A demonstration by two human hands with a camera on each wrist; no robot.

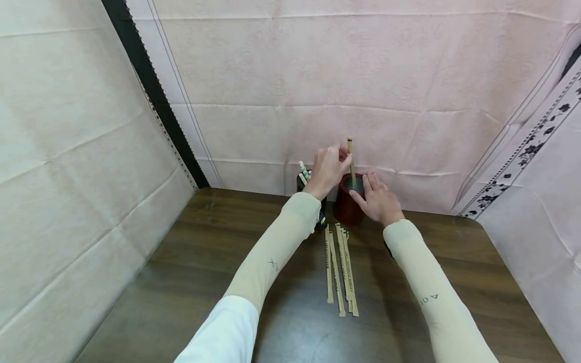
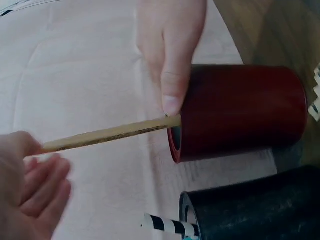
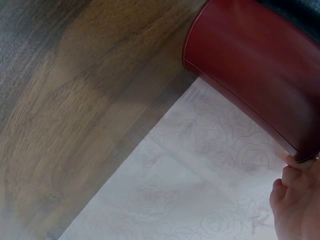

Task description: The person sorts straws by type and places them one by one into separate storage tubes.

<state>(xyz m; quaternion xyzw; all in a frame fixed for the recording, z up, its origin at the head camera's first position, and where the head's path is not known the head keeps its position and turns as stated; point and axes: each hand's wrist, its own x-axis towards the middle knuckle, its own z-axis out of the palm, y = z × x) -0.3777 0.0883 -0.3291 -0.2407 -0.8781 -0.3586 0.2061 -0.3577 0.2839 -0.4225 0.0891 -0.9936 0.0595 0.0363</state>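
Observation:
My left hand pinches the upper part of a flat, light wooden stick with dark markings. The stick stands nearly upright, and its lower end is inside a dark red cylindrical cup. In the left wrist view, the stick reaches from my left fingertips to the mouth of the cup. My right hand rests at the right side of the cup's rim, its thumb extended along the mouth. In the right wrist view, part of the right hand touches the rim end.
Several similar marked sticks lie lengthwise on the brown wood-grain table, in front of the cup. A black cup stands just left of the red one, with striped sticks in it. Pale cloth hangs behind the table.

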